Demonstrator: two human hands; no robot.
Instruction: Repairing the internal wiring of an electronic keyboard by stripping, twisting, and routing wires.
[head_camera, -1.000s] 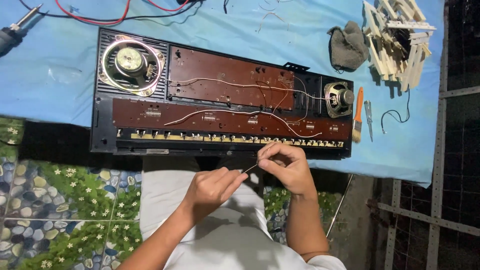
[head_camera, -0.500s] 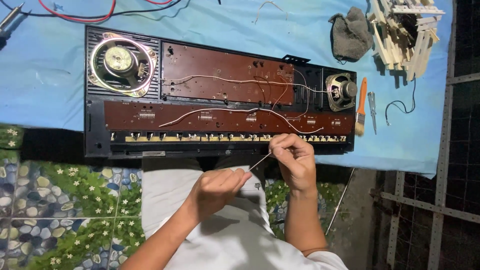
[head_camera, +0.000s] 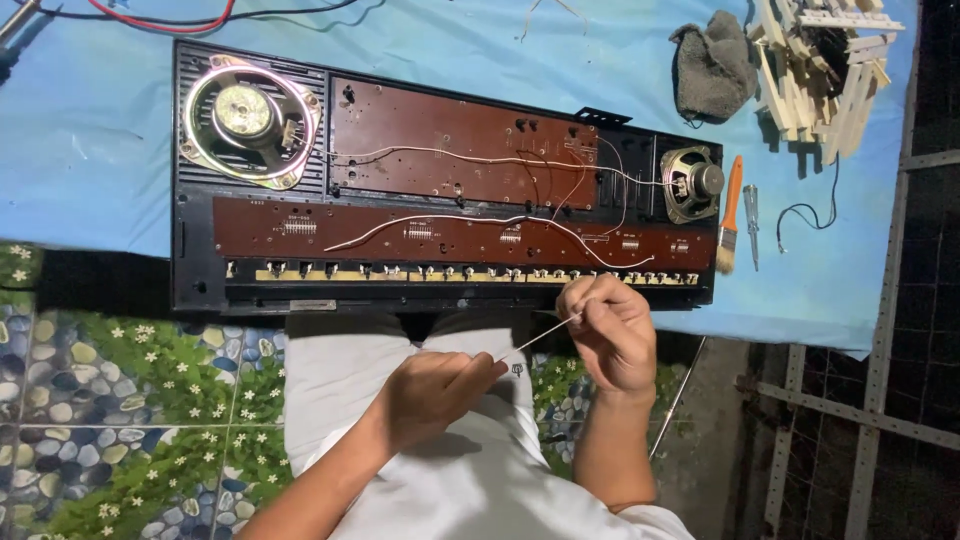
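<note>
Thin white wire (head_camera: 540, 336) pinched taut between left hand (head_camera: 435, 392) and right hand (head_camera: 607, 335); probably light, limp, kink-prone; best gripped near ends.

Opened keyboard case (head_camera: 440, 190) on the table (head_camera: 90, 150); brush (head_camera: 729, 215) right of it (perhaps touching).

Thin wire (head_camera: 540, 338) between both hands

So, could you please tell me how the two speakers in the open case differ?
The left speaker is much larger than the right speaker. The left speaker has a bright silver frame and pale magnet; the right speaker looks darker and greyer. The left speaker fills its corner; the right speaker sits by the brush. Both lie magnet-up, wired.
</note>
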